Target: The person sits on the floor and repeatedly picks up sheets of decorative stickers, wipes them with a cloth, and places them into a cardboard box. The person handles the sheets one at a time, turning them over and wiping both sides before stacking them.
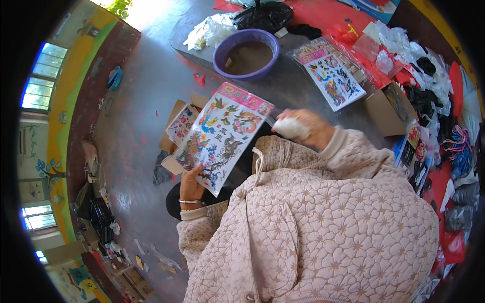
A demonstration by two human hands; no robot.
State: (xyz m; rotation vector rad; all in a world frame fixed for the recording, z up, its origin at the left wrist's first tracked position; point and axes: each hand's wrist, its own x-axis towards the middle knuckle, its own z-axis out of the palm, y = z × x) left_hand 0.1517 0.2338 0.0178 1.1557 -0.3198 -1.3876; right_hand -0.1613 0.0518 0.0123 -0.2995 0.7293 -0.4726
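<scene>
My left hand (191,185), with a bangle at its wrist, grips the lower left edge of a sticker sheet (228,129). The sheet is white with a pink top band and colourful birds, flowers and dragons, and it tilts over my lap. Just off the sheet's right edge, my right hand (316,129) is closed round a white wad (291,128). Motion blurs that hand, so whether the wad is cloth or plastic I cannot tell. Beneath and left of the sheet stands an open cardboard box (173,164) with another floral sheet (183,123) in it.
Ahead, a purple basin (273,55) holds murky liquid, beside a black plastic bag (263,16). More sticker sheets (336,83) lie on the ledge to its right. Farther right are a cardboard box (389,108) and a heap of plastic bags (429,60). A blue object (115,78) lies on the floor.
</scene>
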